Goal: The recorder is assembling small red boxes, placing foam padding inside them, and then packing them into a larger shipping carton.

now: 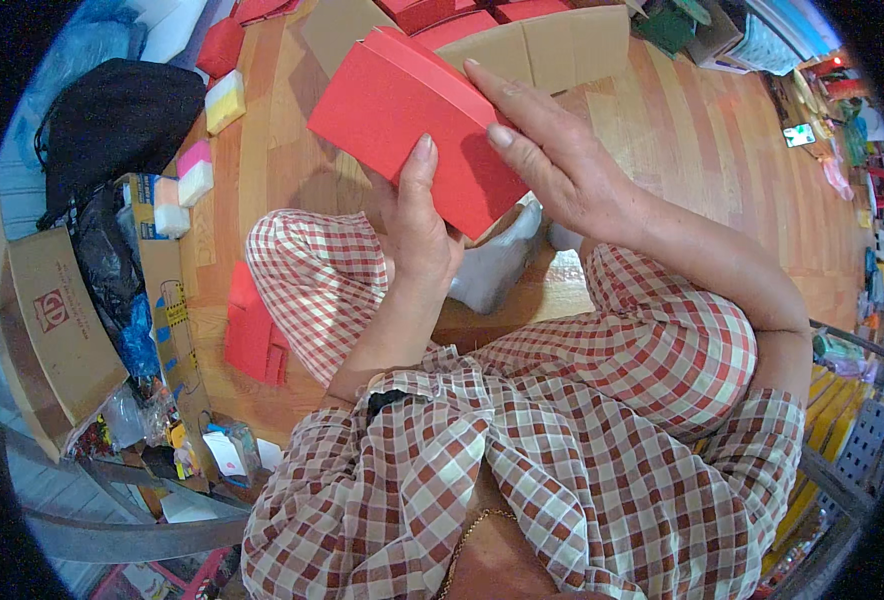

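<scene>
A red cardboard box is held up in front of me, tilted, above my crossed legs. My left hand grips its near left side, thumb lying on the broad face and the other fingers hidden beneath. Against the box's right edge rests my right hand, with its fingers extended along the narrow side and the thumb near the corner. Past the box, an open brown carton holds several more red boxes. Flat red cardboard pieces lie on the floor beside my left knee.
Pale and coloured packs line the floor at left, near a black bag. An open cardboard box with plastic-wrapped items stands at the left. Along the right lie a lit phone and assorted goods. The floor is wood-patterned.
</scene>
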Demonstrator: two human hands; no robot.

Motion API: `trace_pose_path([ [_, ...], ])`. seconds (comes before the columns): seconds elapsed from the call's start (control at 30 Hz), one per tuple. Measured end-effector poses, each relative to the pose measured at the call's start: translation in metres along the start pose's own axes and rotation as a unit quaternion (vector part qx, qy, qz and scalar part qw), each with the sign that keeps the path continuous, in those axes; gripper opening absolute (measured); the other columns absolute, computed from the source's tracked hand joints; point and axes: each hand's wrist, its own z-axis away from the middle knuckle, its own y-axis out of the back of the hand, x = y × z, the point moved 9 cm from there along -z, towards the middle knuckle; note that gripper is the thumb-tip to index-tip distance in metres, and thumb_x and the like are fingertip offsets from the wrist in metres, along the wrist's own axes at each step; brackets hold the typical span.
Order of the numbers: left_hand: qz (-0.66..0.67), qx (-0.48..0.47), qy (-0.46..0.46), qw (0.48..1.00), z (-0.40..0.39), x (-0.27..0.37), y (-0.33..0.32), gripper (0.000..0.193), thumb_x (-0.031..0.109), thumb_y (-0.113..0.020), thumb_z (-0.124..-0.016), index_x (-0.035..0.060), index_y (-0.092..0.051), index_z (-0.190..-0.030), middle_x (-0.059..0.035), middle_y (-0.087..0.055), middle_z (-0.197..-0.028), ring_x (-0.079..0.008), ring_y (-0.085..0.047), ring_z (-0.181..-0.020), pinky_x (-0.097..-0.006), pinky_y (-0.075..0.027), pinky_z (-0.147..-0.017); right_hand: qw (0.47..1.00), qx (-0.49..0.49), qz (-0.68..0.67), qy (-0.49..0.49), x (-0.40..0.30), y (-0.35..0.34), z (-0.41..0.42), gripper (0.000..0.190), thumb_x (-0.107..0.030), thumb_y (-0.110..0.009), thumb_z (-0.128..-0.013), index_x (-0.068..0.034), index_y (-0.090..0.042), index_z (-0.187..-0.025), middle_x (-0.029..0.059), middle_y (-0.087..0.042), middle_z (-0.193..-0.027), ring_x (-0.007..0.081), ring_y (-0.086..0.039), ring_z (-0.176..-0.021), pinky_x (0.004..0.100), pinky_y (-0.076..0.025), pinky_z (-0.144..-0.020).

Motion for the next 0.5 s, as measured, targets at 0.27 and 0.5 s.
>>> trace_pose_path([
  [0.27, -0.001, -0.002, -0.012, 1.000, 0.005, 0.001, -0.001, 0.046, 0.029, -0.051, -0.091, 0.0051, -0.040, -0.129, -0.0096, -0.051, -0.123, -0.0211, -0.052, -0.112, -0.0388, -0.043, -0.096, 0.998, 0.004, 0.060, 0.003, -0.007, -0.004, 0.001, 0.053, -0.011, -0.051, -0.090, 0.002, -0.031, -0.137, 0.0234, -0.048, -0.122, 0.0359, -0.046, -0.113, 0.0396, -0.037, -0.096],
  [0.5, 0.044, -0.035, 0.009, 0.998, 0.007, 0.003, -0.009, 0.046, 0.032, -0.048, -0.092, 0.0055, -0.039, -0.129, -0.0097, -0.050, -0.124, -0.0222, -0.051, -0.114, -0.0400, -0.041, -0.098, 0.995, 0.006, 0.098, 0.021, -0.011, -0.003, 0.000, 0.055, -0.010, -0.051, -0.089, 0.002, -0.030, -0.138, 0.0246, -0.044, -0.127, 0.0379, -0.043, -0.117, 0.0408, -0.036, -0.098],
])
